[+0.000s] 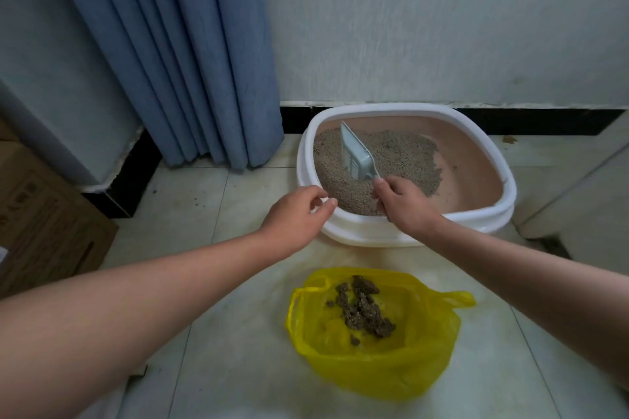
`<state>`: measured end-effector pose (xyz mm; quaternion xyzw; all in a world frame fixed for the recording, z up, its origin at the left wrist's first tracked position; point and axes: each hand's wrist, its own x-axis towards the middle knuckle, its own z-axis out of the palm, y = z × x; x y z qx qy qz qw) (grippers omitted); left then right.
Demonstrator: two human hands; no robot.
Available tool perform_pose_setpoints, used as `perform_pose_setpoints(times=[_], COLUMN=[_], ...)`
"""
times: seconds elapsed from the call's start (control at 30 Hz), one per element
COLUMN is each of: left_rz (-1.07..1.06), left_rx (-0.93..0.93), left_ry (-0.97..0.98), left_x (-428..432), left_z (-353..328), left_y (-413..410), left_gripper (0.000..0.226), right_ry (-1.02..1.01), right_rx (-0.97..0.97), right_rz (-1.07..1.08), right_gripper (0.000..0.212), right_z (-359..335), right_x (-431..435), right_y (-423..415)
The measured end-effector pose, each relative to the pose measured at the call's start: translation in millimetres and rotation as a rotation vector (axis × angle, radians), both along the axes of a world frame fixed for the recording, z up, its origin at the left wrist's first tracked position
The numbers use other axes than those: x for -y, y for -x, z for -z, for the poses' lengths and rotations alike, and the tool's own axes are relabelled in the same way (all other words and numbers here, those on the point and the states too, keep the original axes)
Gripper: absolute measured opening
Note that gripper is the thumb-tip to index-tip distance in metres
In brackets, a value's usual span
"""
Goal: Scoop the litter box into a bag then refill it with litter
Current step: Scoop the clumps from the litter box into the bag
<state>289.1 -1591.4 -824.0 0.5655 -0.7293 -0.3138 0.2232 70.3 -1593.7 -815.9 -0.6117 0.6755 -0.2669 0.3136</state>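
Note:
A white-rimmed litter box (490, 214) with a pink inside stands on the tiled floor against the wall. Grey litter (401, 156) is heaped toward its left side, and the right part of the bottom is bare. My right hand (403, 202) grips the handle of a pale grey slotted scoop (355, 153), whose blade is tilted up over the litter. My left hand (296, 214) is at the box's near left rim, fingers loosely curled, touching or just above the edge. In front of the box lies an open yellow plastic bag (381, 371) holding dark clumps (364, 308).
A blue curtain (177, 54) hangs to the left of the box. Cardboard boxes (44, 214) stand at the far left. A pale cabinet or door edge (578, 201) is at the right. Black skirting (531, 121) runs along the wall behind.

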Motion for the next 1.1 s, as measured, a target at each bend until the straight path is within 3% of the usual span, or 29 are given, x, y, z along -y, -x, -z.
perform_pose_setpoints(times=[0.13, 0.23, 0.57, 1.1], left_rz=[-0.202, -0.326, -0.404, -0.39], left_rx=[-0.304, -0.461, -0.586, -0.733], left_ry=[-0.248, -0.337, -0.466, -0.484], left_x=[0.2, -0.8, -4.0, 4.3], left_z=[-15.1, -22.3, -39.2, -24.0], left_y=[5.5, 9.4, 5.4, -14.4], left_gripper=[0.034, 0.034, 0.063, 0.04], right_ry=[-0.144, -0.199, -0.237, -0.279], right_rx=[0.302, 0.419, 0.424, 0.372], right_rz=[0.022, -0.028, -0.144, -0.217], right_gripper=[0.033, 0.027, 0.027, 0.029], right_z=[-11.1, -18.4, -21.3, -13.2], right_x=[-11.2, -20.9, -35.7, -33.9], right_y=[-19.9, -32.2, -45.3, -72.6])
